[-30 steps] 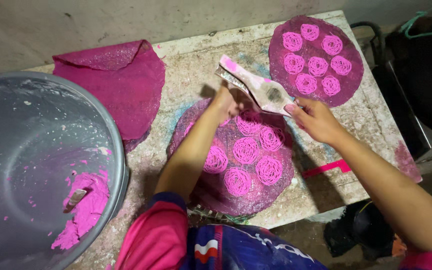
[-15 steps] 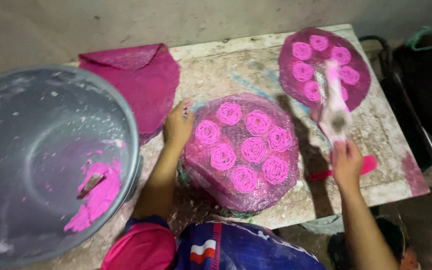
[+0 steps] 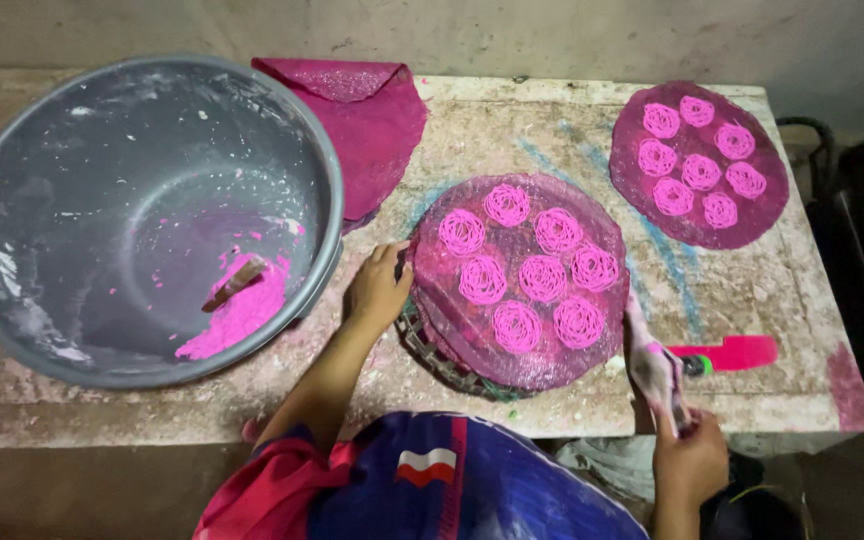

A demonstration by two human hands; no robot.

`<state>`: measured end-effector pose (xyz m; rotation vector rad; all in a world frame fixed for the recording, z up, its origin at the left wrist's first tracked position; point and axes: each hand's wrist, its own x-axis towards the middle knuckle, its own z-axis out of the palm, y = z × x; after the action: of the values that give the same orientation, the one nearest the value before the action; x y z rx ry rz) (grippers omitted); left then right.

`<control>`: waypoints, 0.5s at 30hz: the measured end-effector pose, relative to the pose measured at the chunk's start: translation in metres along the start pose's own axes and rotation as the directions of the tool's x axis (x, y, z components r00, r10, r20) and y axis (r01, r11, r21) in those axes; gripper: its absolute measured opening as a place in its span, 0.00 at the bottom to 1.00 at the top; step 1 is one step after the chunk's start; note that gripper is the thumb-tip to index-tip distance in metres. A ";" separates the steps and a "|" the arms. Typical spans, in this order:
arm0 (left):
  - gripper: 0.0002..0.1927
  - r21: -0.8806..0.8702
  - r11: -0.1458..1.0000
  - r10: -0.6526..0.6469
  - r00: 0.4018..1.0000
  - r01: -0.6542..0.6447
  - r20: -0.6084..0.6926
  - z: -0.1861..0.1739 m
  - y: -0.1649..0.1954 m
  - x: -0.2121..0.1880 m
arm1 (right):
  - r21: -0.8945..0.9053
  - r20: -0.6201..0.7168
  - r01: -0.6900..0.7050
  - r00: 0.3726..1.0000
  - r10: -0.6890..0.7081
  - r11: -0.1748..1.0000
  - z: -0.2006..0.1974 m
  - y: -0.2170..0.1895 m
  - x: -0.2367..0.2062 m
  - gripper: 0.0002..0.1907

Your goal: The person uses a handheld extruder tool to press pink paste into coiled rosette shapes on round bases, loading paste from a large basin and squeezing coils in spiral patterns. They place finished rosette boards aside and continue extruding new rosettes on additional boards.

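Note:
My left hand (image 3: 377, 290) grips the left rim of a round woven mat (image 3: 522, 350) covered with a magenta sheet that carries several pink dough spirals (image 3: 542, 275). My right hand (image 3: 690, 465) is at the table's front edge, closed on the end of a pink-stained piping bag (image 3: 652, 370), whose tip points up toward the mat's right edge. A pink-handled scraper (image 3: 732, 353) lies on the table just right of the bag.
A large grey basin (image 3: 142, 215) at left holds a lump of pink dough (image 3: 237, 312) and a small spatula. A folded magenta cloth (image 3: 372, 125) lies behind it. A second magenta mat (image 3: 697, 165) with several spirals sits at back right. A dark crate stands right of the table (image 3: 512, 120).
My right hand has drawn the piping bag from above the mats down to the table's front edge. My left hand shifted from the mat's top to its left rim.

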<state>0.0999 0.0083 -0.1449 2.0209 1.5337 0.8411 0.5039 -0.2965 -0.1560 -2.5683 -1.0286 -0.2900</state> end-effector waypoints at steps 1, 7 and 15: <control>0.20 0.047 0.997 0.054 0.998 -0.053 -0.011 -0.003 0.003 0.002 | -0.072 -0.075 0.076 0.994 -0.081 0.994 -0.007 -0.007 -0.001 0.25; 0.11 -0.057 0.985 -0.160 0.985 0.164 0.072 -0.009 0.010 0.018 | 0.619 -0.162 0.240 0.971 -0.177 0.748 -0.033 -0.085 0.032 0.15; 0.04 -0.091 0.980 0.165 0.977 -0.178 -0.137 -0.037 0.040 0.020 | 0.679 0.273 -0.126 0.958 -0.089 0.724 -0.031 -0.187 0.100 0.16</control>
<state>0.1047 0.0164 -0.0882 2.0802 1.3652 1.1152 0.4424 -0.1210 -0.0490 -1.9409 -0.9606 0.4320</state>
